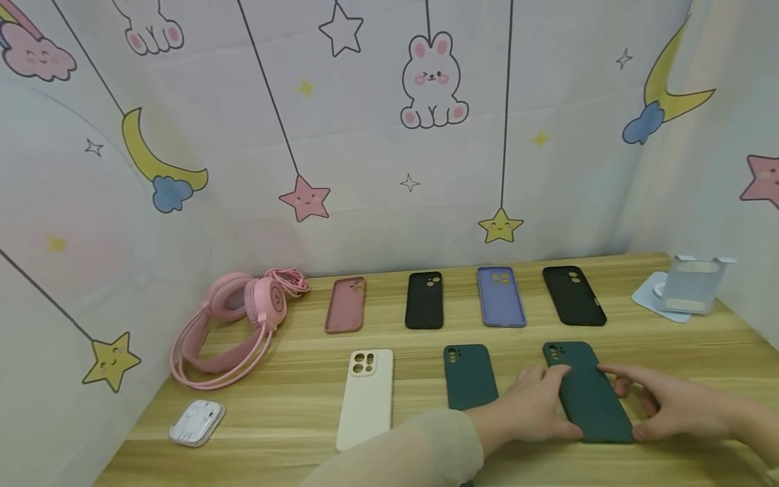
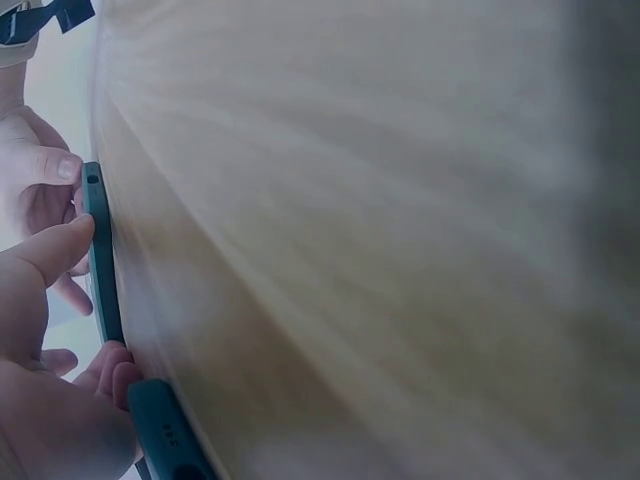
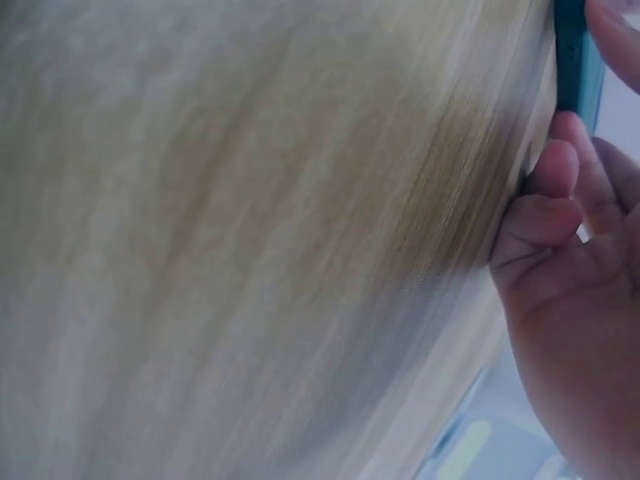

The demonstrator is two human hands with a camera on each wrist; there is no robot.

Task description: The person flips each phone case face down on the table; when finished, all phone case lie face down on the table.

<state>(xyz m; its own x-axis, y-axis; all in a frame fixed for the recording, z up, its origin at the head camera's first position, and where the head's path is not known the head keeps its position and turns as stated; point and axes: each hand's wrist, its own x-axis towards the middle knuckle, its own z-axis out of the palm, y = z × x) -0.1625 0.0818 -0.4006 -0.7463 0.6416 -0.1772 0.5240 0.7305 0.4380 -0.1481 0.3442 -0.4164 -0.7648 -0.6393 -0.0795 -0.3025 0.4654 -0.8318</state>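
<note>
A dark green phone case (image 1: 589, 396) lies back up at the front right of the wooden table (image 1: 292, 406). My left hand (image 1: 541, 404) grips its left edge with curled fingers. My right hand (image 1: 645, 402) holds its right edge, fingers at the top and thumb near the bottom corner. The left wrist view shows the case's thin edge (image 2: 100, 260) against the wood, my left thumb (image 2: 50, 250) on it and right-hand fingers (image 2: 45, 165) beyond. The right wrist view shows only a strip of the case (image 3: 572, 50) and curled right fingers (image 3: 550, 200).
A second dark green case (image 1: 468, 376) and a white case (image 1: 366, 398) lie to the left. Behind them lie pink (image 1: 345, 305), black (image 1: 424, 300), purple (image 1: 500, 296) and black (image 1: 573, 295) cases. Pink headphones (image 1: 234, 328), a white earphone box (image 1: 197, 422) and a phone stand (image 1: 690, 284) sit at the sides.
</note>
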